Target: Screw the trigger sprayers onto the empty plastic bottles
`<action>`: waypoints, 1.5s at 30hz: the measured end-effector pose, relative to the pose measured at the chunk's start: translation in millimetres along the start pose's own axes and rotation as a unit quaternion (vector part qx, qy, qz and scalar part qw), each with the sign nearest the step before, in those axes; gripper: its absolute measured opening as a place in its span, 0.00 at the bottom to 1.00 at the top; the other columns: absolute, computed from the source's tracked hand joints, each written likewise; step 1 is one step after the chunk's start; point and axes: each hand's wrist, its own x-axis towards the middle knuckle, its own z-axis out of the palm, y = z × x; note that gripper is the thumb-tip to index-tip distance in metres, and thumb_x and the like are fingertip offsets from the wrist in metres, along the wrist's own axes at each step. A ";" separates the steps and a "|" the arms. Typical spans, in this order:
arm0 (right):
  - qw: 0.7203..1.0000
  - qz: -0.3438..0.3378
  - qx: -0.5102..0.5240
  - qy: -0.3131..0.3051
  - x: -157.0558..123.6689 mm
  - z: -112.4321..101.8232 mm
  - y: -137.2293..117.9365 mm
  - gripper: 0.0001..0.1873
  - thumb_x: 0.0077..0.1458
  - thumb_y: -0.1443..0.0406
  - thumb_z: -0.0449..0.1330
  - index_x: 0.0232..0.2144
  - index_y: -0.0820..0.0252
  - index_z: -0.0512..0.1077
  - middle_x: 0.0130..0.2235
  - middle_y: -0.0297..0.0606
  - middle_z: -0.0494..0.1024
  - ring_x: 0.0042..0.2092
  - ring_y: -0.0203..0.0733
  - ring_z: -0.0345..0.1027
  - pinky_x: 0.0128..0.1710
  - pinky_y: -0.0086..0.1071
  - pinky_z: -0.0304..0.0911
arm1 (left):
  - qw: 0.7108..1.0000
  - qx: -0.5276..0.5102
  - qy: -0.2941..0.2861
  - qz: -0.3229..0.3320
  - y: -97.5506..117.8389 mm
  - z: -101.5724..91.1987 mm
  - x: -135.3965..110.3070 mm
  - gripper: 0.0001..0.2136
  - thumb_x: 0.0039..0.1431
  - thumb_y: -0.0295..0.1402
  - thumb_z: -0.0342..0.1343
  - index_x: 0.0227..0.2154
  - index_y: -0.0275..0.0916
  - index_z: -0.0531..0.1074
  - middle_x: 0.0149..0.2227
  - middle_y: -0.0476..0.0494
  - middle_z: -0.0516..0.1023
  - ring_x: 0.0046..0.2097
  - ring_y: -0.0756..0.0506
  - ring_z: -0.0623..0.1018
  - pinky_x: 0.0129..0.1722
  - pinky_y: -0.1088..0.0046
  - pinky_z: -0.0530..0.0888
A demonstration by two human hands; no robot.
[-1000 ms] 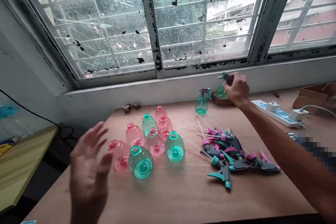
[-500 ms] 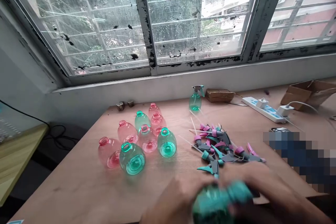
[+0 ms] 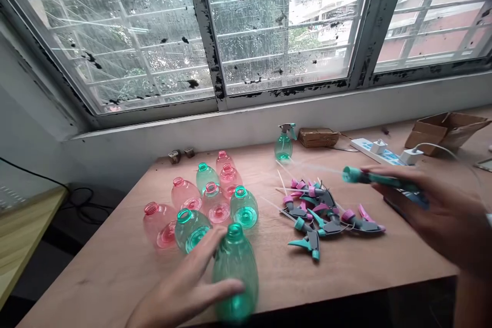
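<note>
Bottle (image 3: 240, 271) and sprayer (image 3: 367, 178) held well apart, on opposite sides of the heap of loose sprayers (image 3: 334, 225)

The green bottle stands to the left of the heap and nearer the person, its neck bare and pointing up, its long axis close to upright. The left hand (image 3: 184, 287) holds it: one finger lies beside the neck, the thumb crosses the lower body, and the other fingers are hidden. Whether its base touches the tabletop (image 3: 115, 287) cannot be told.

The right hand (image 3: 442, 205) is to the right of the heap, its grip closed round the sprayer, which is blurred. The sprayer lies nearly level there, green collar facing left, and a faint pale tube runs from it above the far side of the heap.

That makes the key relation a crosswise one: the collar faces sideways while the bottle's mouth faces up, and the bottle lies leftward of the right grip and nearer the person, with the heap between and beyond. The left hand is the one at the bottle.

Left of the heap are the open bottles (image 3: 187, 197), pink and green; beyond it stands a bottle with its sprayer fitted (image 3: 283, 147).
</note>
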 end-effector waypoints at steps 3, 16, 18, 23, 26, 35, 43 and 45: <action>0.986 0.003 -0.030 -0.164 16.7 52.6 9.7 0.25 0.77 0.51 0.50 0.62 0.51 0.78 0.56 0.49 0.87 0.58 0.65 0.82 0.60 0.61 0.76 | 0.994 0.103 0.040 -0.009 -12.3 4.9 9.1 0.36 0.60 0.46 0.74 0.70 0.51 0.73 0.67 0.31 0.80 0.62 0.23 0.84 0.49 0.50 0.88; 0.951 -0.080 -0.139 -0.264 150.3 167.8 15.3 0.22 0.76 0.58 0.61 0.66 0.56 0.75 0.71 0.51 0.73 0.70 0.58 0.68 0.71 0.57 0.64 | 0.976 0.161 0.147 0.021 -7.5 25.3 33.9 0.47 0.74 0.36 0.62 0.81 0.55 0.33 0.82 0.31 0.51 0.81 0.27 0.55 0.72 0.38 0.70; 0.960 -0.035 -0.177 -0.215 190.7 190.1 12.8 0.23 0.73 0.58 0.66 0.66 0.55 0.74 0.70 0.48 0.73 0.66 0.59 0.72 0.66 0.61 0.69 | 0.972 0.156 0.167 0.045 5.9 22.9 30.8 0.45 0.75 0.42 0.61 0.82 0.52 0.36 0.81 0.29 0.54 0.81 0.28 0.56 0.72 0.40 0.69; 0.960 0.069 -0.216 -0.162 233.8 211.9 -1.0 0.19 0.72 0.59 0.68 0.61 0.59 0.76 0.61 0.46 0.80 0.56 0.53 0.79 0.55 0.52 0.78 | 0.965 0.137 0.197 0.104 27.8 20.6 27.4 0.35 0.78 0.39 0.57 0.80 0.45 0.49 0.78 0.30 0.62 0.80 0.35 0.62 0.73 0.51 0.71; 0.970 0.084 -0.200 -0.108 215.7 189.6 -15.9 0.17 0.72 0.59 0.68 0.57 0.62 0.78 0.56 0.47 0.83 0.53 0.53 0.81 0.55 0.52 0.78 | 0.955 0.106 0.241 0.136 36.5 33.9 35.4 0.32 0.78 0.32 0.57 0.78 0.41 0.53 0.75 0.29 0.67 0.78 0.38 0.66 0.75 0.55 0.69; 0.988 -0.019 0.065 -0.137 -27.4 56.3 -90.1 0.20 0.78 0.53 0.56 0.64 0.49 0.76 0.38 0.35 0.90 0.36 0.50 0.87 0.33 0.36 0.81 | 0.882 0.138 0.416 0.172 67.1 124.1 45.0 0.47 0.64 0.24 0.72 0.79 0.38 0.51 0.78 0.23 0.58 0.81 0.31 0.55 0.80 0.38 0.50; 0.916 -0.159 0.067 -0.361 -40.2 12.7 -87.0 0.13 0.78 0.57 0.58 0.54 0.50 0.79 0.48 0.39 0.90 0.47 0.45 0.88 0.46 0.25 0.81 | 0.970 -0.136 0.146 0.138 63.2 110.0 -6.3 0.39 0.54 0.41 0.77 0.68 0.43 0.71 0.59 0.35 0.86 0.59 0.33 0.86 0.61 0.59 0.81; 0.870 -0.254 0.104 -0.409 -24.1 14.8 -91.0 0.14 0.77 0.58 0.60 0.59 0.50 0.77 0.53 0.39 0.89 0.56 0.43 0.85 0.60 0.27 0.76 | 0.946 -0.320 -0.056 -0.016 58.4 102.6 -26.7 0.33 0.51 0.47 0.78 0.60 0.45 0.79 0.55 0.41 0.88 0.55 0.33 0.87 0.58 0.60 0.82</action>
